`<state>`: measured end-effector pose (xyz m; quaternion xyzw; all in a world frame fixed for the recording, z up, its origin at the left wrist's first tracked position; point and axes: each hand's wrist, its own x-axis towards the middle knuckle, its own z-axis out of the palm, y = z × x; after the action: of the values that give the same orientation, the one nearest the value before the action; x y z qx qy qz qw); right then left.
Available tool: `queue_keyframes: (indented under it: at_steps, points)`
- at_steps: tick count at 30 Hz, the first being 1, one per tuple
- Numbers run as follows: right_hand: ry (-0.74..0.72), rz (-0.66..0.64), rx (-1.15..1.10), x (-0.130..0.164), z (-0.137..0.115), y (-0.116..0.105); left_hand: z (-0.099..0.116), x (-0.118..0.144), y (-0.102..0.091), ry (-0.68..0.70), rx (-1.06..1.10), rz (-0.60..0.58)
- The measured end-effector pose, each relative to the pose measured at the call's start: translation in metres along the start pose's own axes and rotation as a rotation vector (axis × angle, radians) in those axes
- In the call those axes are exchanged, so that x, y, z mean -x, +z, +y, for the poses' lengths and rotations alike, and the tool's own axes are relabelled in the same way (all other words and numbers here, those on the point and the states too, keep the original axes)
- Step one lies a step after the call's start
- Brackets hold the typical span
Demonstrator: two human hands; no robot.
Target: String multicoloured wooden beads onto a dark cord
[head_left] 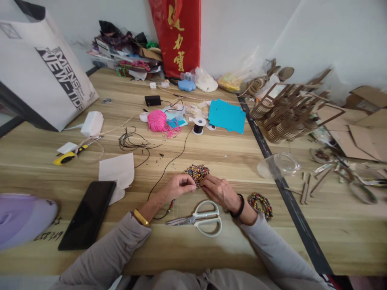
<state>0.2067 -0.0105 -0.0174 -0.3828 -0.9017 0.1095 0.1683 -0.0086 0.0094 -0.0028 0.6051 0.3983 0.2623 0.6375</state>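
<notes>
My left hand [178,187] is closed in a pinch at the near left edge of a heap of small multicoloured beads [197,172]. A black cord [165,169] runs from a white spool [198,125] down past my left wrist. Its beaded stretch [171,206] passes up under that hand, which appears to pinch the cord; the grip itself is hidden. My right hand [220,190] reaches into the heap's near right edge, fingertips together; anything between them is too small to make out. Scissors with pale handles [208,218] lie just below both hands. A coiled bead string [260,206] rests beside my right wrist.
Left of my arm are a black phone [87,215], white paper [116,173] and a yellow cutter [69,155]. Pink yarn [157,121] and blue sheets [227,116] lie farther back. Wooden frames [287,108] and a clear plastic piece [278,165] are at right.
</notes>
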Motion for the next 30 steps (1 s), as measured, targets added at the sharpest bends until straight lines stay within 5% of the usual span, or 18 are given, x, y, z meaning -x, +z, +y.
queue_keyframes:
  at_steps: [17,25,30]
  points:
    - [0.056,0.201,-0.484,-0.004,-0.012,-0.001,0.002,0.002,-0.005,0.0,0.138,0.023]
    - [0.317,0.201,-0.813,-0.004,-0.015,0.011,-0.008,-0.002,-0.001,0.061,-0.015,0.033]
    - [0.353,0.212,-0.959,-0.004,-0.013,0.015,-0.013,-0.003,0.001,0.08,-0.06,0.053]
